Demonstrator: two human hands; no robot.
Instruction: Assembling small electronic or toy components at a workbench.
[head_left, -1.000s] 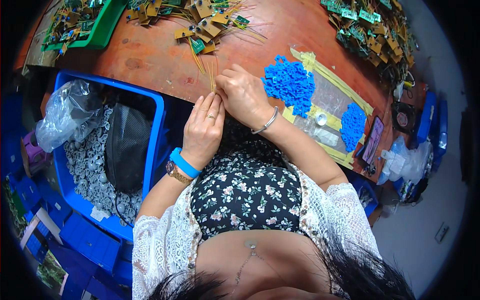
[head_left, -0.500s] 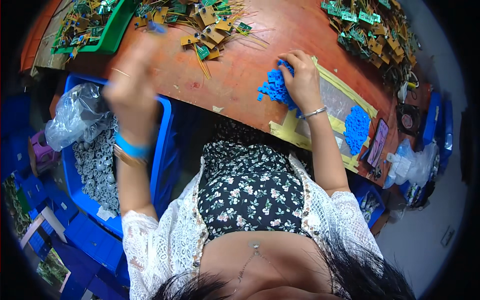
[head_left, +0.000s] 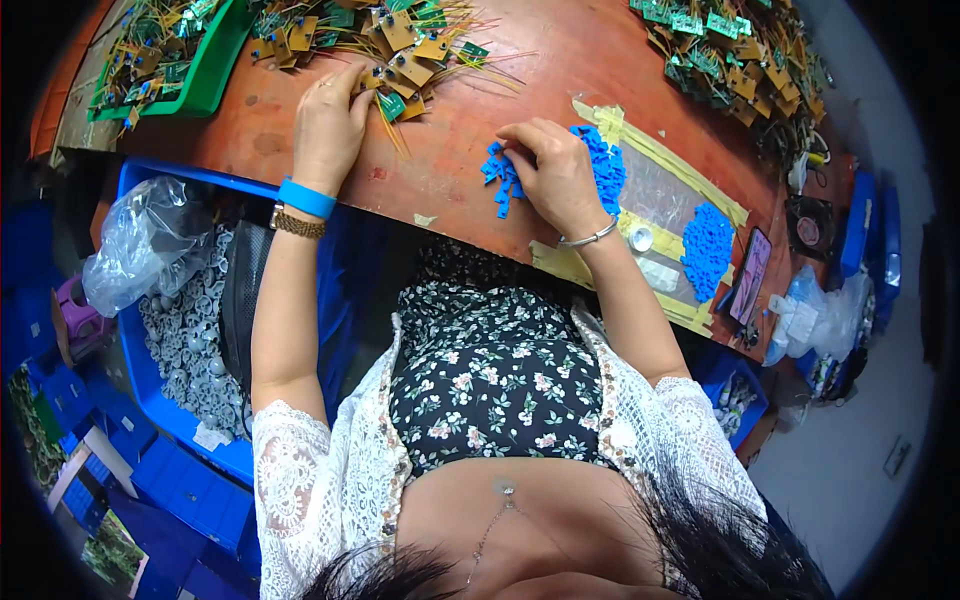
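Observation:
My left hand (head_left: 330, 120), wearing a blue band at the wrist, is at the near left edge of a pile of small circuit boards (head_left: 408, 68) with thin wires. Its thumb and fingers are apart beside a green board (head_left: 391, 105); I see nothing held between them. My right hand (head_left: 553, 170) rests over small blue plastic pieces (head_left: 503, 180), thumb and forefinger bent in on them. The exact piece under the fingertips is hidden. More of the blue pieces form a heap (head_left: 604, 175) just right of that hand.
A green tray (head_left: 212, 75) of boards stands far left, another board pile (head_left: 740, 60) far right. Below left is a blue bin (head_left: 150, 385) of grey parts. On the right lie a second blue heap (head_left: 707, 253), a phone (head_left: 752, 275) and a small silver round object (head_left: 640, 238).
My left hand has moved right, from above the bin to the boards. My right hand has shifted left and nearer, and some blue pieces now lie apart from their heap.

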